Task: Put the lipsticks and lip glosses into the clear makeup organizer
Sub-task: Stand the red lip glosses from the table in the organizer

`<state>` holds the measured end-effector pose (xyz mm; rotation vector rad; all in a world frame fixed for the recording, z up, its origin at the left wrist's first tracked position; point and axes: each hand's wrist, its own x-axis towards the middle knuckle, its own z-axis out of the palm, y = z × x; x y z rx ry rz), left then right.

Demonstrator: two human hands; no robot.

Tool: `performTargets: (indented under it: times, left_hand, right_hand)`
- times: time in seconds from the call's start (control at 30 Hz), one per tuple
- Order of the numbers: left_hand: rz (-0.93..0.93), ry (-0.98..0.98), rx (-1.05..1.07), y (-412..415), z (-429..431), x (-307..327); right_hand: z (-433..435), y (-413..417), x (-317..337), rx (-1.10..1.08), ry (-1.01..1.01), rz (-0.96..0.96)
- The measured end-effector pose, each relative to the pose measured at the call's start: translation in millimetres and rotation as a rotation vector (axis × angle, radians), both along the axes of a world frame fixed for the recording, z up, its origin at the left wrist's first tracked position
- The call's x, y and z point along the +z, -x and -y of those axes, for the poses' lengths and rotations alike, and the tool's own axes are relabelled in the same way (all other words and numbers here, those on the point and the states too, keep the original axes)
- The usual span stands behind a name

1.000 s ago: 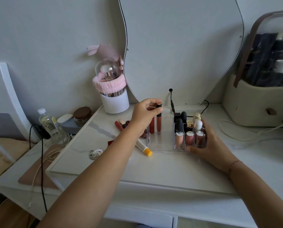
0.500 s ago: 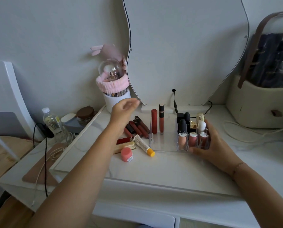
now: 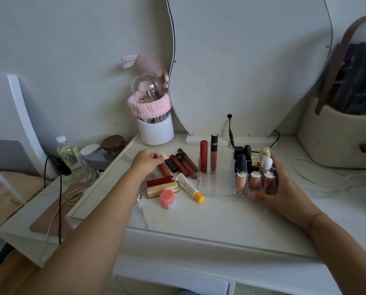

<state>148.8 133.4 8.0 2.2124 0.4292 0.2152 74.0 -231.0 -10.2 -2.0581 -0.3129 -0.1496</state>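
Marble-look white desk (image 3: 199, 218), glossy top, faint grey veining. I see the clear acrylic makeup organizer (image 3: 217, 188) near the desk's back edge, right of centre: hard transparent walls, a wide open bay on its left, small square cells on its right. Two slim tubes stand upright at the back of the wide bay, a matte red lipstick tube (image 3: 203, 156) and a brown-red gloss tube with black cap (image 3: 213, 153). Three pale pink glosses with silver collars (image 3: 254, 180) fill the front cells; black bullet lipsticks (image 3: 241, 161) and gold-and-white cased ones behind them.

My right hand (image 3: 284, 188) wraps the organizer's right front corner, thumb along the front wall, fingers at the right side, gripping the organizer.

My left hand (image 3: 147, 161) is down on the loose pile left of the organizer, fingertips pinched narrow on the top end of a glossy red lip gloss tube (image 3: 162, 167) lying flat on the desk. Just beside it, a row of dark red gloss tubes (image 3: 183, 165) lies angled toward the organizer. Nearer the front edge: a square red lipstick case (image 3: 159, 181), a cream-gold case (image 3: 163, 189), a white squeeze tube with orange cap (image 3: 190, 188), a round pink jar (image 3: 167, 199).
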Motion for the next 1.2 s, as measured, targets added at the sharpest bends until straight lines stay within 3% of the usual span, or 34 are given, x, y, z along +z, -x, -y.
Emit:
performTargets:
  times: [0.27, 0.5, 0.7, 0.83, 0.97, 1.2]
  left_hand:
    - [0.014, -0.193, 0.126, -0.8, -4.5, 1.9]
    - [0.156, 0.386, 0.063, 4.3, -9.3, 23.2]
    - [0.357, 0.690, -0.230, 28.1, 14.6, 78.6]
    - [0.469, 0.619, -0.434, 39.8, 56.1, 112.6]
    - [0.544, 0.428, -0.569, 40.6, 100.4, 128.9]
    - [0.497, 0.162, -0.582, 28.6, 137.8, 114.1]
  right_hand:
    - [-1.6, -0.1, 0.0, 0.012, -0.017, 0.009]
    - [-0.6, -0.5, -1.8, 0.004, 0.003, 0.011]
    - [0.4, -0.8, -1.5, 0.003, 0.028, 0.019]
    - [0.5, 0.0, -1.3, -0.002, 0.012, 0.021]
    - [-0.4, -0.2, -1.5, -0.018, 0.025, 0.002]
    - [-0.9, 2.5, 0.7, -0.003, -0.019, -0.006]
